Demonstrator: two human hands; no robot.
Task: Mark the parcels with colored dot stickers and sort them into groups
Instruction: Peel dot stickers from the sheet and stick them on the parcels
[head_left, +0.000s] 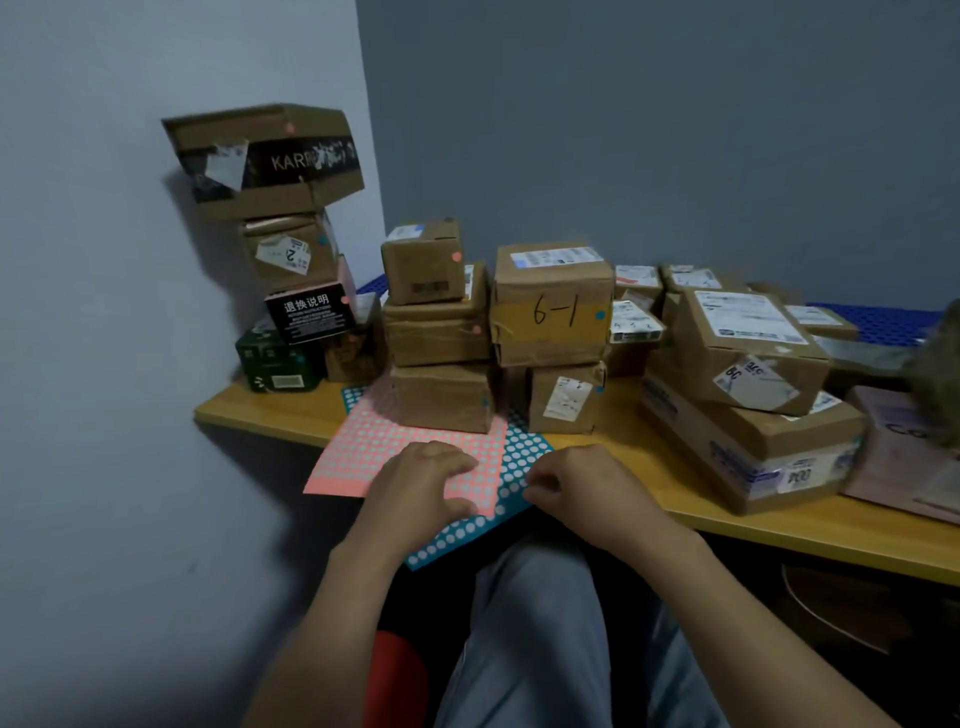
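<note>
At front edge of bench (779, 530), pink sticker sheet (374, 447) lies partly over blue sticker sheet (524, 447), both overhanging twd person's lap. L hand (421, 483) rests on pink sheet, fingers loosely spread, pressing it flat. R hand (587, 488) has fingers curled, tips on blue sheet; can't tell if they pinch a dot. Parcels stacked just behind: "6-1" parcel (550, 306) w/ blue dot, small top parcel (423, 262) w/ pink dot.

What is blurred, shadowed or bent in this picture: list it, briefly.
Head view: dim, flat light, no glare; the top brown cardboard box with black tape casts a soft shadow on the pale left wall; the grey-green thing at the right edge is smeared by blur; the yellow wooden table runs slanted across the frame.
</note>
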